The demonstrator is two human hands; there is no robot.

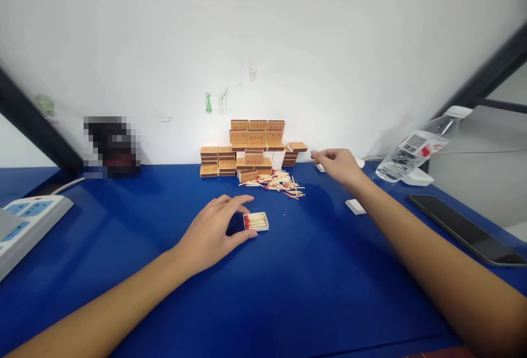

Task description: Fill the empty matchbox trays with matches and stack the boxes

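The blue table spans the lower frame; behind it stands a white wall with green and whitish patches near its centre. Dark bars cross at the left and right edges. A power strip lies at the left edge, below a pixelated dark object. A phone lies at the lower right, beneath a tilted bottle.

The matchboxes stacked at centre carry red characters on yellow-orange faces, too small to read with certainty. The bottle label is white and red with a barcode-like block; its text is illegible.

Your left hand is spread around the tray just below centre: the thumb rests at its lower edge, the index finger stands apart above it. The tray holds red-tipped matches; loose matches are heaped before the stack. Your right hand, right of the stack, has thumb and index finger drawn together; you cannot tell whether they grip anything.
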